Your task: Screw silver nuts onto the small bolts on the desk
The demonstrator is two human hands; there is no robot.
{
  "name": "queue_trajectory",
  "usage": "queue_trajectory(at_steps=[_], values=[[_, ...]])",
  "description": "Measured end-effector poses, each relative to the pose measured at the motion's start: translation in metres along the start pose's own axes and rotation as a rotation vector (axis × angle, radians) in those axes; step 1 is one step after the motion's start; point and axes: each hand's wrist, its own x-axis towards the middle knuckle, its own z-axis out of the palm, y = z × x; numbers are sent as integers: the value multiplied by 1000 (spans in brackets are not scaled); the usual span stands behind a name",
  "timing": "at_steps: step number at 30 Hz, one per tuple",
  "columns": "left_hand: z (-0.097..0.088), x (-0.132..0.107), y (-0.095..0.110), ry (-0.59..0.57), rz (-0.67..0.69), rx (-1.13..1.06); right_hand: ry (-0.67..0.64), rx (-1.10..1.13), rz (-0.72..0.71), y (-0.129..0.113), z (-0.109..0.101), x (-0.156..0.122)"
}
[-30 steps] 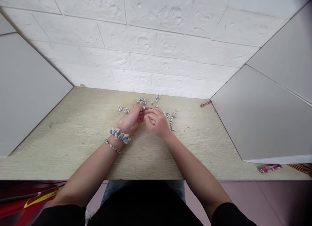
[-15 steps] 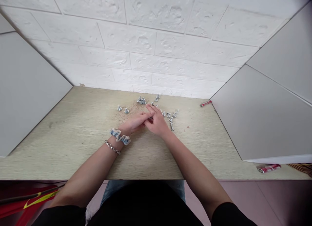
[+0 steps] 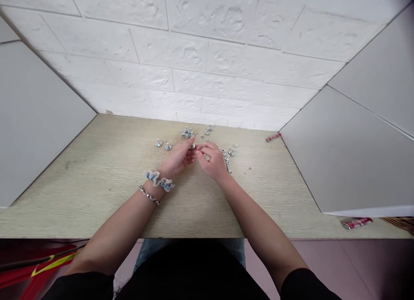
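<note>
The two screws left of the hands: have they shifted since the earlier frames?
No. The two screws lie at the same spot on the table, left of the left hand.

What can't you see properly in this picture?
Head view only:
- The small metal piece between the left hand and right hand: fingers hide most of it.
- The loose screws: too small to tell thread or type.
- The red thing: partly behind the grey panel.

Single head-worn camera, looks forward and down from above seated person; desk (image 3: 97,179) at arm's length, brick wall (image 3: 194,54) beyond.
</note>
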Motion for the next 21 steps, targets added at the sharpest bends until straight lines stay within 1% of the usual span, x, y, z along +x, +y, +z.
queue_trajectory(at_steps=[3,6,9,12,14,18,21], values=[[1,-2,-2,-46,-29,19,30,-24,32,0,1,0],[4,-5,-2,-72,-2,31,30,-33,23,2,3,-1],[6,-7,-2,-107,56,27,-19,-56,-5,5,9,-2],[8,-8,-2,-165,69,27,-87,-67,-15,9,13,-2],[7,-7,-2,-149,71,26,-85,-40,-21,10,12,-1],[3,-4,-2,-39,39,-16,13,46,-18,6,2,1],[2,-2,-2,-34,16,-27,73,89,-4,0,-1,0]])
